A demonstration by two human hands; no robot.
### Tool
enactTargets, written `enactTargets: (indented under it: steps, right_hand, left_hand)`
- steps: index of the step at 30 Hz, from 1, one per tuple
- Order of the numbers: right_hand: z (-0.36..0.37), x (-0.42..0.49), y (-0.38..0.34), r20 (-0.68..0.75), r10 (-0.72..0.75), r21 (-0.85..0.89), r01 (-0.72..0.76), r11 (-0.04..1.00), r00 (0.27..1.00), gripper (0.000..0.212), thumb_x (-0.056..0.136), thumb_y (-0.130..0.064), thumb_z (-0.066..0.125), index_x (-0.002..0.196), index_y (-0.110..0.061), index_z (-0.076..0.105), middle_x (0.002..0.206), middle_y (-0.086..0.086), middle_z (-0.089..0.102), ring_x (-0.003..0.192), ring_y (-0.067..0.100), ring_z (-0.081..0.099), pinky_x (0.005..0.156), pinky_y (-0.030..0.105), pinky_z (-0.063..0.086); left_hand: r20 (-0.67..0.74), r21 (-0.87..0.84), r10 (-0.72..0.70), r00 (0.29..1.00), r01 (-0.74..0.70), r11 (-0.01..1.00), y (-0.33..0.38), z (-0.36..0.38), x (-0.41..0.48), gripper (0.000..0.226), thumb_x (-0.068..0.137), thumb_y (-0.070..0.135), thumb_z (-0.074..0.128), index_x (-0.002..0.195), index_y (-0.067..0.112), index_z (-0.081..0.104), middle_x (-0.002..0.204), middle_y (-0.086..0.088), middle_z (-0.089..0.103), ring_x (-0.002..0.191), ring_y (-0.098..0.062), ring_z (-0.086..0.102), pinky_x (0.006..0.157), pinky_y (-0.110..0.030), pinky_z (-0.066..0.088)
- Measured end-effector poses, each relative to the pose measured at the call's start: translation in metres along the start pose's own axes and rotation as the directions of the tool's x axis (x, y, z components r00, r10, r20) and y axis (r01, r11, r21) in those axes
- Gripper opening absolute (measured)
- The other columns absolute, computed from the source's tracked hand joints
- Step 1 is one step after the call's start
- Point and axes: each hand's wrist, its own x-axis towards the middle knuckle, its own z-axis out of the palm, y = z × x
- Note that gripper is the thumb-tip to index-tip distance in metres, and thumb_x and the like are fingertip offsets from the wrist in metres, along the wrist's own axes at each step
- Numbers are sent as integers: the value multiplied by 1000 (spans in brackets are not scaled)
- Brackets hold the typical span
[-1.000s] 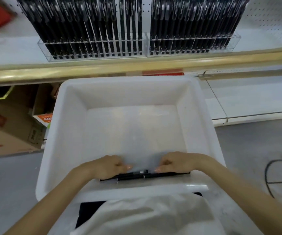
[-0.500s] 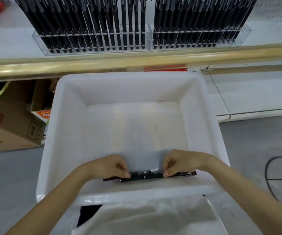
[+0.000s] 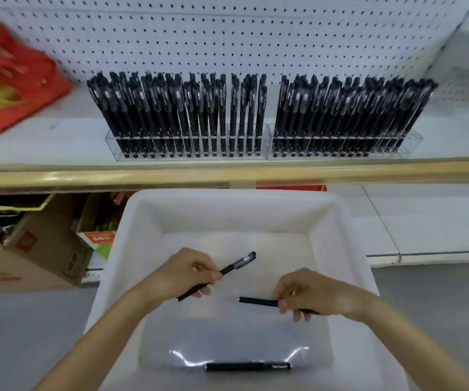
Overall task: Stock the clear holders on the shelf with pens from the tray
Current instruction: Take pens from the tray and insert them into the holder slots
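1. The left hand point(image 3: 184, 273) is pinching the left pen point(image 3: 237, 263) at mid-barrel between thumb and curled fingers, holding it above the floor of the tray point(image 3: 337, 221). The pen's long axis is running on a diagonal, with the clear-capped end pointing far and right and the other end pointing near and left.
2. The right hand point(image 3: 315, 296) is pinching the right pen point(image 3: 257, 301) close to one end. The free end is sticking out to the left, so this barrel is lying almost straight left to right. The gripped end is mostly hidden under the fingers.
3. A third pen point(image 3: 244, 366) is lying flat along the tray's near wall, also left to right, and neither hand is touching it.
4. The left holder point(image 3: 112, 145) and the right holder point(image 3: 413, 139) are standing side by side on the shelf point(image 3: 44, 142), beyond the tray's far wall, with their pens standing upright and leaning back.
5. Both held pens are lying crosswise to those upright slots, so each probably needs swinging to vertical while travelling far and up.
6. The left hand is sitting nearer the left holder, whose right end is looking more thinly filled. The right holder is looking packed, so both pens are likely heading for those thinner rows.
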Motion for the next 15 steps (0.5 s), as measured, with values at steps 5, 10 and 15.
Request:
enactTargets:
  steps: [5,10,15]
  right_hand:
    - [-54,-19,-37,-99,-100,46,105,993,990,30,84,-5,69,113,-13,69,94,-11,71,88,5,67,74,11,47]
    - [-100,-42,-49,-424,-220,212,333,919,879,12,81,4,70,89,0,62,77,8,66,72,27,70,65,29,54]
    - [-139,-62,-46,-660,-261,161,471,867,705,9,79,0,72,83,0,65,70,6,68,64,14,67,60,20,51]
  left_hand:
    - [-74,-116,132,989,-140,983,61,-14,6,13,91,10,62,85,6,73,76,-6,70,69,-14,69,65,-25,57]
    - [-113,-209,254,961,-273,939,117,-8,15,17,94,12,57,93,2,71,78,-9,71,71,-15,68,67,-22,55]
    - [-123,-236,300,946,-322,917,168,5,35,10,88,10,64,96,6,69,90,-9,75,81,-19,73,66,-22,56]
